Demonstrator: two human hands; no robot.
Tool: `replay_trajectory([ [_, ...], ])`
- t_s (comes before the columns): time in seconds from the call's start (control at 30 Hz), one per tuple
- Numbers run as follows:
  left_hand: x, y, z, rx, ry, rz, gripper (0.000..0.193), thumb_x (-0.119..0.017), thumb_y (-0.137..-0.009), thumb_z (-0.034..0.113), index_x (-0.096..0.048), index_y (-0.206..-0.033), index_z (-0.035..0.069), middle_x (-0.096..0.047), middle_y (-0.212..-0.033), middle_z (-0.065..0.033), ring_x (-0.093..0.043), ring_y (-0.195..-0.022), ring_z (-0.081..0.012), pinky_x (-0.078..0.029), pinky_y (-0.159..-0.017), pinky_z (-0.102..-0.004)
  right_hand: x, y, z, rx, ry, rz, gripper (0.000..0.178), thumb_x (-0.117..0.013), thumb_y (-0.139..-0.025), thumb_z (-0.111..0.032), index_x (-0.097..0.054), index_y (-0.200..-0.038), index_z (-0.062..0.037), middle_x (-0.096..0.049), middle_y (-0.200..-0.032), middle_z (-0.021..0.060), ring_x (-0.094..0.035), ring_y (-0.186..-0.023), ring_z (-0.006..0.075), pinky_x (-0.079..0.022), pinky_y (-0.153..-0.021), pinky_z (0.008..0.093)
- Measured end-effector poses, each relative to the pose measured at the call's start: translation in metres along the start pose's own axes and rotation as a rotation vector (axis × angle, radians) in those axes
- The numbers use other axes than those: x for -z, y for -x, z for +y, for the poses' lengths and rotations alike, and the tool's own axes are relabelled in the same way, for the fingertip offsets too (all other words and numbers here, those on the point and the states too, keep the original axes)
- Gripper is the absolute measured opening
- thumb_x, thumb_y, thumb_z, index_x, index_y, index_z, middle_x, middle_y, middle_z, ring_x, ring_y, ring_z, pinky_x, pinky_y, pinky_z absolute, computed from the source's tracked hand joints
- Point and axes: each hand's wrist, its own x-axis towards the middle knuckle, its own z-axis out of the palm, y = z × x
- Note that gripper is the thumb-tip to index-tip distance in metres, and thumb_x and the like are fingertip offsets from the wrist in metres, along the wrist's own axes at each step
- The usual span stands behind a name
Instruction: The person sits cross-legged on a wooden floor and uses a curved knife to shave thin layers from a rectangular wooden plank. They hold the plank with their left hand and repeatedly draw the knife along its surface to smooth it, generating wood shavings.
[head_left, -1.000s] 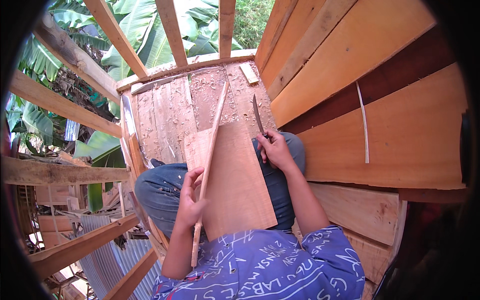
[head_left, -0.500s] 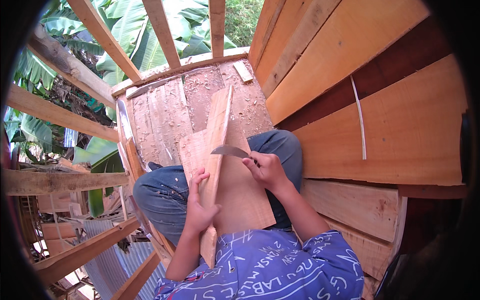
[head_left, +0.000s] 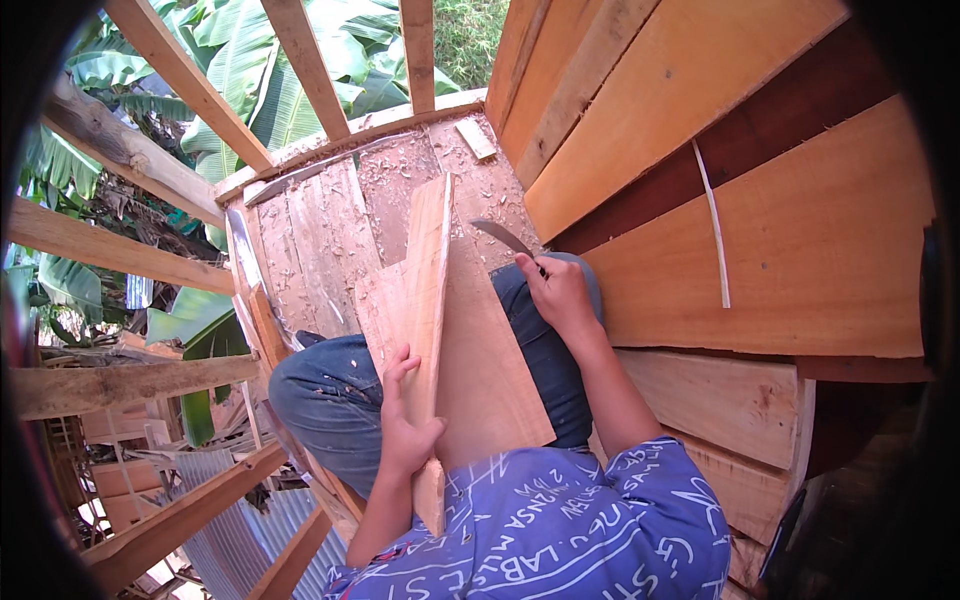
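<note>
A long narrow wooden strip [head_left: 428, 270] stands lengthwise across a wide flat board [head_left: 490, 385] that rests on my lap. My left hand [head_left: 405, 415] is closed round the strip's lower part, thumb on its right side and fingers on its left. The strip's near end touches my shirt. In my right hand [head_left: 560, 292] is a knife [head_left: 503, 237] with a curved dark blade, held by its handle above my right knee. The blade points up and left, apart from the strip. My fingers cover most of the handle.
Wood shavings lie over the plank floor [head_left: 320, 225], with a small wood offcut [head_left: 475, 138] at the far end. Wide planks [head_left: 760, 240] form a wall at my right. Wooden rails [head_left: 130, 245] stand at my left and ahead, banana leaves beyond them.
My right hand and the knife have moved right and upward, so the blade has left the strip. My left hand still grips the strip, which is slightly more upright in view.
</note>
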Motion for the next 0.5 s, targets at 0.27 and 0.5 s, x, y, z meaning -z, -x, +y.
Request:
replay_trajectory([
  [0.27, 0.001, 0.002, 0.002, -0.039, -0.013, 0.016, 0.076, -0.063, -0.055, 0.004, -0.049, -0.130, 0.005, -0.036, -0.152, -0.0209, -0.031, -0.144, -0.0363, -0.022, -0.118, -0.0447, -0.007, 0.037, -0.038, 0.266, 0.019, -0.179, 0.051, -0.061, -0.092, -0.050, -0.060, -0.068, -0.0045, -0.060, -0.059, 0.0163, -0.064, -0.061, 0.0368, -0.049, -0.055, 0.0455],
  [0.5, -0.001, 0.000, 0.004, -0.032, -0.032, 0.021, 0.076, -0.063, -0.055, 0.002, -0.049, -0.130, 0.006, -0.036, -0.152, -0.0206, -0.031, -0.144, -0.0357, -0.022, -0.118, -0.0432, 0.000, 0.009, -0.017, 0.048, 0.180, -0.056, 0.056, -0.058, -0.093, -0.052, -0.061, -0.067, -0.0025, -0.061, -0.063, 0.0211, -0.063, -0.063, 0.0412, -0.050, -0.058, 0.0486],
])
